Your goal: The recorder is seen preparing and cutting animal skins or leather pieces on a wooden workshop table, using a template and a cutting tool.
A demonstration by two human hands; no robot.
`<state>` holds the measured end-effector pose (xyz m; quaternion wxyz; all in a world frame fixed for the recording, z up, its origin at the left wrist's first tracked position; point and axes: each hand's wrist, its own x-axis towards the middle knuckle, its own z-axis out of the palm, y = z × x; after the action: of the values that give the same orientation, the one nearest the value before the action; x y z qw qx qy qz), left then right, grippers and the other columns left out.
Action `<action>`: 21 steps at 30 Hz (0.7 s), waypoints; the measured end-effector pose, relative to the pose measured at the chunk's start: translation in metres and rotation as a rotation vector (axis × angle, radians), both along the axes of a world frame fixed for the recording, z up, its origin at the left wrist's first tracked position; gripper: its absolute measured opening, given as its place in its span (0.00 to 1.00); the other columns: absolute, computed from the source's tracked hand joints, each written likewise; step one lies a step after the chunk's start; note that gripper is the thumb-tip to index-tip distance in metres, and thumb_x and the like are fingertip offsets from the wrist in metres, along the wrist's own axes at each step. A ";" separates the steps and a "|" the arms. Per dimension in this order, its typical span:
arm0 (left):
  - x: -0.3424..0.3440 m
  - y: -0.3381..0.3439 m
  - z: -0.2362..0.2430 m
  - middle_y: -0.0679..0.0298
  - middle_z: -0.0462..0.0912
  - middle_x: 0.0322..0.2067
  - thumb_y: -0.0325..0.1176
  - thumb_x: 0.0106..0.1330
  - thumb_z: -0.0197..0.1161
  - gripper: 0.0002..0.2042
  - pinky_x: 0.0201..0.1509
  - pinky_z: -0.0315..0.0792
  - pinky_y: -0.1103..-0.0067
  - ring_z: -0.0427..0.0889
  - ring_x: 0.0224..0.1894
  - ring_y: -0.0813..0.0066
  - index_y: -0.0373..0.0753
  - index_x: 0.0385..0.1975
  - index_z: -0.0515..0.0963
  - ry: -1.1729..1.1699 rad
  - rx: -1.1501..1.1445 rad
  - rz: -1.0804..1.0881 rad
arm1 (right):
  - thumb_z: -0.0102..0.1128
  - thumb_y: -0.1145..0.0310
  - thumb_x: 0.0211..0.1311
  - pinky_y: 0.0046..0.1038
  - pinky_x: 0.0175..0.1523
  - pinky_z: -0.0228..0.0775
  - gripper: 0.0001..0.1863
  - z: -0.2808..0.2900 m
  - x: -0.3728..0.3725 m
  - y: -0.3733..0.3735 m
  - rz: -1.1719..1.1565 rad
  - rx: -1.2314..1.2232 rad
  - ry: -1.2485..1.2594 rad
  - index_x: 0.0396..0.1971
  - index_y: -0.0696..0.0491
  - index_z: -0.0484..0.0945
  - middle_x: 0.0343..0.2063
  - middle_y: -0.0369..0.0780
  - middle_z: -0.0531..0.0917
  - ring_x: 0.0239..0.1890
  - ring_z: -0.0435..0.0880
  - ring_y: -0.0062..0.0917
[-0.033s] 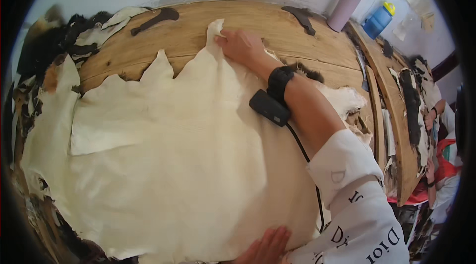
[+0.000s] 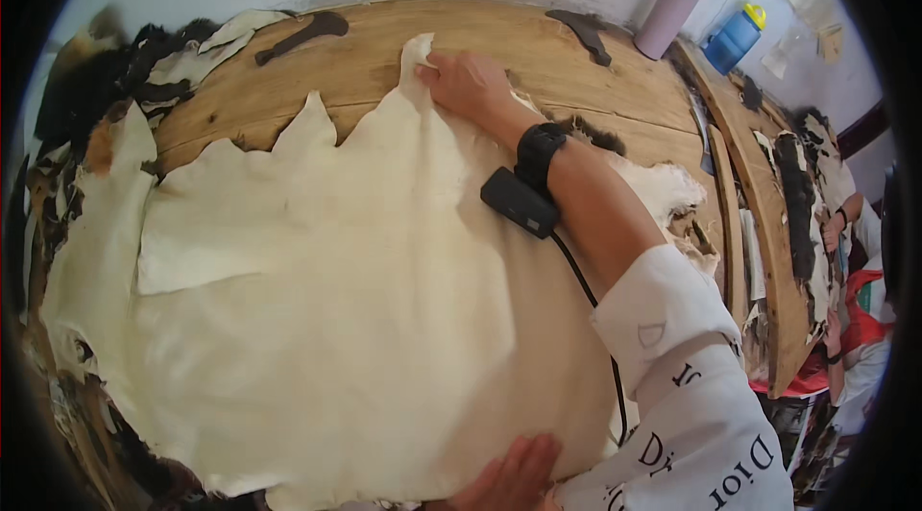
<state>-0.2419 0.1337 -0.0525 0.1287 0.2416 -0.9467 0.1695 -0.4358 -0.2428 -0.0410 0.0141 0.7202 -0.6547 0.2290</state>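
Note:
A large cream-coloured hide (image 2: 365,319) lies spread flesh side up over the wooden table, with jagged points along its far edge. My right hand (image 2: 469,86) reaches to the far side, its fingers closed on the edge of a narrow strip of the hide. A black wristband and a small black box (image 2: 519,203) with a cable sit at that wrist. Down at the near edge, my left hand (image 2: 514,474) rests flat on the hide with its fingers stretched out; part of it is cut off by the picture's rim.
Dark curved pieces (image 2: 303,36) lie on the wooden tabletop (image 2: 432,21). A pink flask (image 2: 669,12) and a blue bottle (image 2: 736,38) stand at the back right. Fur scraps (image 2: 86,79) pile up at the left. Another person's hand (image 2: 834,231) works at the far right.

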 end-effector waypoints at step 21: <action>-0.020 -0.024 0.070 0.53 0.69 0.49 0.61 0.52 0.48 0.35 0.50 0.63 0.67 0.67 0.52 0.58 0.33 0.47 0.68 0.328 0.739 0.059 | 0.42 0.45 0.52 0.37 0.38 0.68 0.26 0.046 -0.075 0.113 -0.173 0.538 -0.046 0.28 0.53 0.78 0.30 0.46 0.79 0.36 0.78 0.36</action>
<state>-0.2619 0.1095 0.0176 0.1775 0.3224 -0.9035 -0.2196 -0.5108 -0.1298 0.0054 -0.1730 0.6342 -0.7511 0.0611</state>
